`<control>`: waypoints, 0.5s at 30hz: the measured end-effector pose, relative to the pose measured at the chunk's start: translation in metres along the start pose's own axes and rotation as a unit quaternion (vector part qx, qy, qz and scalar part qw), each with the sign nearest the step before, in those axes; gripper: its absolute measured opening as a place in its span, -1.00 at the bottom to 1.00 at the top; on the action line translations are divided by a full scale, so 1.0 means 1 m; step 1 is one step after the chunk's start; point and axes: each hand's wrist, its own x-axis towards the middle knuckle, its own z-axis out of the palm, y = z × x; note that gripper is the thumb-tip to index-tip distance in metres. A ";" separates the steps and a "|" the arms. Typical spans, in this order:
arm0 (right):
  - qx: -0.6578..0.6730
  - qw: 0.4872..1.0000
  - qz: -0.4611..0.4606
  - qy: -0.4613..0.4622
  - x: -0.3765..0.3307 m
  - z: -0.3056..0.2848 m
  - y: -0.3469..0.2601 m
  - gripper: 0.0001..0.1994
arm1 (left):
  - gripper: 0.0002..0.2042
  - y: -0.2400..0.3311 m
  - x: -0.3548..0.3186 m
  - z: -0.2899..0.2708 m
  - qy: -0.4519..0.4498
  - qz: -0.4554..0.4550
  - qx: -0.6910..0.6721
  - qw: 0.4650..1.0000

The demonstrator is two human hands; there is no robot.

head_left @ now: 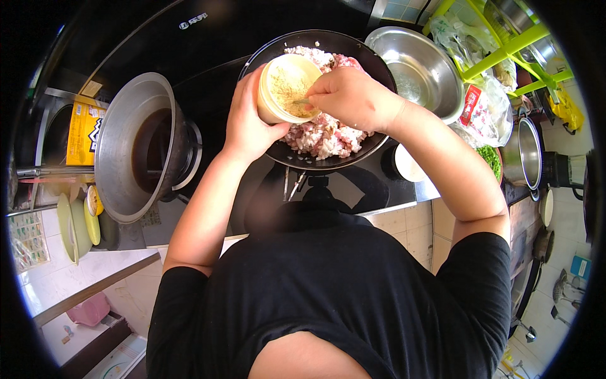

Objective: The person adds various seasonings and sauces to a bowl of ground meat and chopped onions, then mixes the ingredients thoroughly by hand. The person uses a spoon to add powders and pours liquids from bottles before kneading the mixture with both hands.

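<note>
A large steel pot of dark liquid (142,148) stands left of the black round pan of pink minced meat (325,136), with an empty steel bowl (420,66) just beside the pan on the right. Over the meat, the left hand (246,123) wraps its fingers around a cream round plastic tub of yellowish powder (287,88), tilted so its mouth faces up toward the camera. The right hand (350,98), fingers pinched on a small spoon handle (302,101), lies across the tub's rim, hiding part of it
</note>
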 end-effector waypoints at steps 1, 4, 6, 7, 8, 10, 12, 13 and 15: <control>0.049 0.999 0.015 -0.007 0.001 0.000 0.005 -0.77 | -0.11 0.001 0.002 -0.001 0.001 -0.001 0.019 1.000; 0.192 0.979 0.063 -0.006 0.000 0.001 0.011 -0.75 | -0.10 -0.001 0.007 -0.003 -0.003 0.012 0.055 0.998; 0.271 0.956 0.114 -0.020 -0.006 -0.008 0.009 -0.76 | -0.11 -0.007 0.009 -0.003 0.003 0.013 0.068 0.998; 0.288 0.950 0.118 -0.004 -0.010 -0.011 0.008 -0.76 | -0.11 -0.010 0.009 -0.004 0.006 0.014 0.075 0.997; 0.283 0.953 0.109 0.009 -0.012 -0.015 0.014 -0.76 | -0.12 -0.011 0.009 -0.006 0.006 0.008 0.071 0.997; 0.271 0.957 0.095 0.039 -0.018 -0.023 0.031 -0.76 | -0.13 -0.012 0.009 -0.009 0.003 -0.003 0.058 0.998; 0.077 0.986 0.053 0.138 -0.024 -0.025 0.041 -0.79 | -0.13 -0.016 0.009 -0.011 0.010 0.011 0.054 0.998; -0.031 0.979 -0.009 0.200 -0.027 -0.023 0.050 -0.80 | -0.13 -0.018 0.010 -0.011 0.012 0.012 0.050 0.999; -0.200 0.928 -0.097 0.299 -0.031 -0.019 0.054 -0.84 | -0.12 -0.018 0.010 -0.010 0.013 0.011 0.049 0.999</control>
